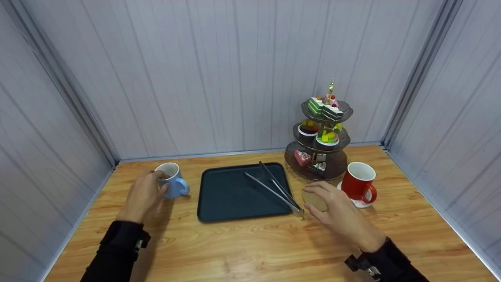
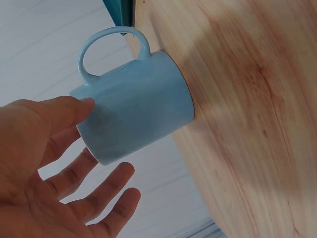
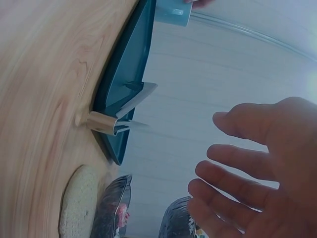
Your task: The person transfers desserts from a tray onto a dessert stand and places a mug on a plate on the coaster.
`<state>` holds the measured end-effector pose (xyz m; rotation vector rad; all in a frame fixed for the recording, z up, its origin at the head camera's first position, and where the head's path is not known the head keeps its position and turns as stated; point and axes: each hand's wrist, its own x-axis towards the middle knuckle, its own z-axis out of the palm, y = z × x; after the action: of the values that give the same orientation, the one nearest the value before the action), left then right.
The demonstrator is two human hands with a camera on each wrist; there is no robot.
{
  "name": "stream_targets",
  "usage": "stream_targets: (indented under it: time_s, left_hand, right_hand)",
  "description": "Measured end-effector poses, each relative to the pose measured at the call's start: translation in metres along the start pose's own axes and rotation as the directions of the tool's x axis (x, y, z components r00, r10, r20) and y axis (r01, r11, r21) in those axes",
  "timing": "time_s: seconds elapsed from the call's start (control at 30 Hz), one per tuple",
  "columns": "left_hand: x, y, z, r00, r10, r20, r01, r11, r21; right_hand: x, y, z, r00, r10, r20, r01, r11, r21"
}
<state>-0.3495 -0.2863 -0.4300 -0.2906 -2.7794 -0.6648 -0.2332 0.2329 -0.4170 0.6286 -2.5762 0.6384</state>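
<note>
A light blue mug (image 1: pixel 170 188) stands at the left of the table, handle toward the tray. My left hand (image 1: pixel 143 196) is at its left side; in the left wrist view the thumb (image 2: pixel 74 111) lies on the mug near the rim, with fingers passing behind it and the last two spread apart. Over a round tan coaster (image 1: pixel 313 197) hovers my right hand (image 1: pixel 338 213), fingers spread and holding nothing. Beside that hand, metal tongs (image 1: pixel 280 194) lie across the right part of a dark tray (image 1: pixel 225 196), their closed end past its edge.
Behind my right hand stands a three-tier stand (image 1: pixel 291 160) with cake slices and cupcakes. A red mug (image 1: pixel 356 184) sits on a patterned coaster (image 1: pixel 362 204) to the right. Panel walls (image 1: pixel 215 78) enclose the wooden table (image 1: pixel 235 250) at the back and sides.
</note>
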Motion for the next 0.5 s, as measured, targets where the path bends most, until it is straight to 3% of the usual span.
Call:
stream_targets:
  time_s: [0.33, 0.5]
  left_hand:
    - [0.005, -0.001, 0.009, 0.998, -0.023, 0.055, 0.022, 0.999, 0.023]
    - [0.004, 0.0, 0.011, 0.999, -0.022, 0.043, 0.02, 0.999, 0.029]
  right_hand:
    - [0.003, -0.01, 0.003, 0.998, 0.002, 0.061, -0.006, 0.998, 0.06]
    - [0.003, -0.013, 0.005, 0.996, 0.005, 0.091, -0.012, 0.997, 0.08]
